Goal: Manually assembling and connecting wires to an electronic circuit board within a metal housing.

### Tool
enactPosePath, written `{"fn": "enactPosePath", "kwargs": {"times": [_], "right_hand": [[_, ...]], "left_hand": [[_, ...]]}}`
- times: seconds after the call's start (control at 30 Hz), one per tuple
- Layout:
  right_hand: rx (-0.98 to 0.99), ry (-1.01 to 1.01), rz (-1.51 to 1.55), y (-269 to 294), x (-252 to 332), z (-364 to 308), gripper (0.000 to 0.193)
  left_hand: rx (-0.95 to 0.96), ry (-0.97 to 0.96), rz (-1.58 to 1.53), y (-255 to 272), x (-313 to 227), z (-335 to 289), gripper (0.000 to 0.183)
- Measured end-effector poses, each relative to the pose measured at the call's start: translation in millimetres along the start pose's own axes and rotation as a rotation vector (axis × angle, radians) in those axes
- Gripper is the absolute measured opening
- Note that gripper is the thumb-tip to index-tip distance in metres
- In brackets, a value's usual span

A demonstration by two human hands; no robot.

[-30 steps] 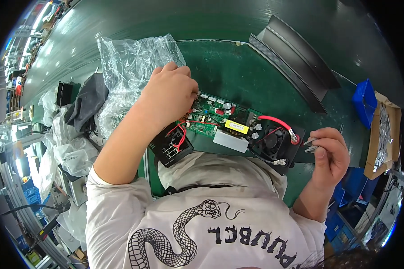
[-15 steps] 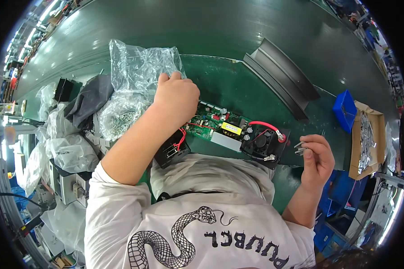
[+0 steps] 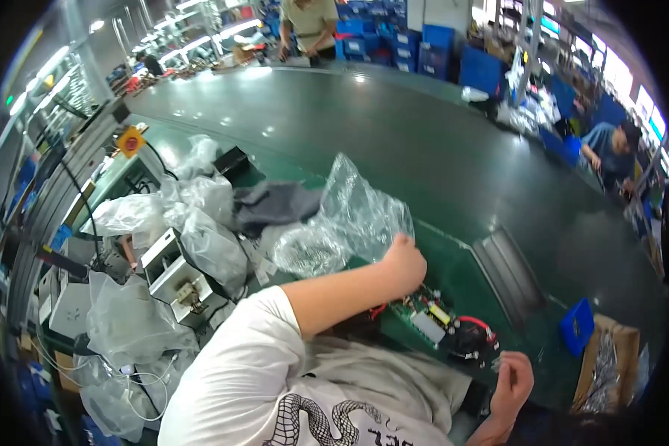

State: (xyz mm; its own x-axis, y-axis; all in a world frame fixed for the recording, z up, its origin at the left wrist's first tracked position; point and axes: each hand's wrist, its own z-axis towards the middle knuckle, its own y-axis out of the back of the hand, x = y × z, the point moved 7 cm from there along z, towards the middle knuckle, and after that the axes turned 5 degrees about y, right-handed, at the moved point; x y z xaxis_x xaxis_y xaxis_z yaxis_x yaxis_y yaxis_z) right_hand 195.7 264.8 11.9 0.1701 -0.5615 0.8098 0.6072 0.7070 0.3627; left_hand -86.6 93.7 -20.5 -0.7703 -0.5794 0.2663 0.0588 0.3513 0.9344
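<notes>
My left hand [image 3: 405,266] is closed at the right edge of a clear plastic bag [image 3: 368,215]; its fingertips face away, so what it grips is hidden. Under and beside it lies a green circuit board [image 3: 403,311] with a yellow-labelled part [image 3: 439,314] and a silver plate [image 3: 427,326]. A thick red cable [image 3: 474,322] curves over the black fan [image 3: 467,338] at the board's right end. To the right, my right hand [image 3: 514,377] is pinched closed on small thin grey metal pieces [image 3: 497,361]. Left of the bag's upper part sits a clear bag of small metal parts [image 3: 310,249].
A curved dark metal housing [image 3: 507,275] lies beyond the board. At right are a blue bin [image 3: 577,327] and a cardboard box [image 3: 623,349] of foil-like strips. Plastic-wrapped units [image 3: 208,249], dark grey cloth [image 3: 275,207] and a metal-faced unit [image 3: 172,271] crowd the left. Two people stand farther off.
The head view has tilted up and turned left, bringing the far workshop and more of the left-hand pile into sight. Both hands keep much the same places beside the board.
</notes>
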Motion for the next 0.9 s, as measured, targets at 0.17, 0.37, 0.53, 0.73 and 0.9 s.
{"fn": "enactPosePath", "kwargs": {"times": [0.17, 0.37, 0.53, 0.73, 0.9], "right_hand": [[0.018, 0.117, 0.019, -5, 10, 1, 0.007], [-0.042, 0.099, 0.077, -13, 13, 2, 0.004], [-0.064, 0.09, 0.046, -7, 7, -2, 0.003], [0.035, 0.13, 0.01, -10, 10, 1, 0.006], [-0.012, 0.109, 0.032, -16, 13, 1, 0.004]], "left_hand": [[-0.015, 0.02, -0.042, -3, 5, -5, 0.024], [-0.057, 0.014, -0.039, -19, 7, 4, 0.021], [-0.166, -0.051, -0.014, -20, 8, 5, 0.018], [-0.226, -0.064, -0.005, -21, 8, 4, 0.016], [-0.22, -0.054, -0.006, -19, 8, 0, 0.015]]}}
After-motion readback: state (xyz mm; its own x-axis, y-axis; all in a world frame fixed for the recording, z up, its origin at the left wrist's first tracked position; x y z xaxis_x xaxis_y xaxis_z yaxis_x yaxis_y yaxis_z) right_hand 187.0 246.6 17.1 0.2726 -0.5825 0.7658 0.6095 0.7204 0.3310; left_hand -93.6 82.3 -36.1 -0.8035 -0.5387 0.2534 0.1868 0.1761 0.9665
